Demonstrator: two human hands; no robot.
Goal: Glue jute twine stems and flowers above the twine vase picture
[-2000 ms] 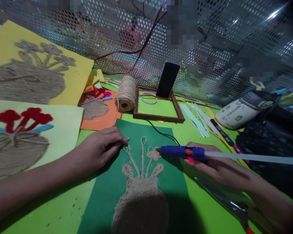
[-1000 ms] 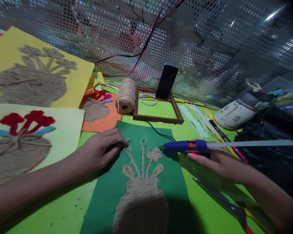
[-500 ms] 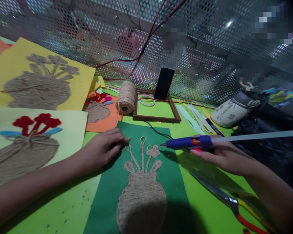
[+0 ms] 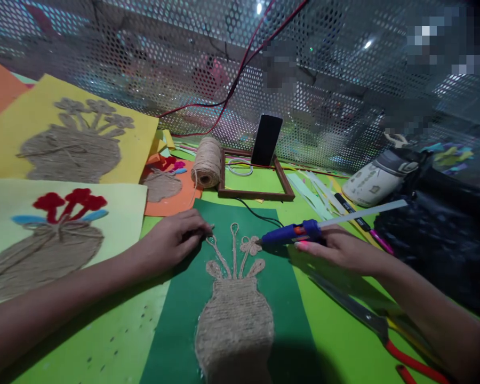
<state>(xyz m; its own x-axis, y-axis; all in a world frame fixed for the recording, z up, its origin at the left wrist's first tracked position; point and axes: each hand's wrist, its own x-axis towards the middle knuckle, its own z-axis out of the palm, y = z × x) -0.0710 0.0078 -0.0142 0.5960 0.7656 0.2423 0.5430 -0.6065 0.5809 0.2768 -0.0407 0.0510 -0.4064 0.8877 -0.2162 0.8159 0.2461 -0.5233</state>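
Head view: the right hand (image 4: 340, 250) grips the glue gun (image 4: 291, 233) by the rope flower (image 4: 250, 246) on the right, likely gluing, so the next dab needs steady aim; I can't tell what the left hand (image 4: 174, 242) holds.

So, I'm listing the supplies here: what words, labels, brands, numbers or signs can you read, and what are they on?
No text reads clearly.
Black marker: pale lettering on its barrel, too small and blurred to read.
White bottle: grayish shapes and a faint mark near its base, too blurred to read.
Blue glue gun: no readable label.
Phone: dark, no text visible.
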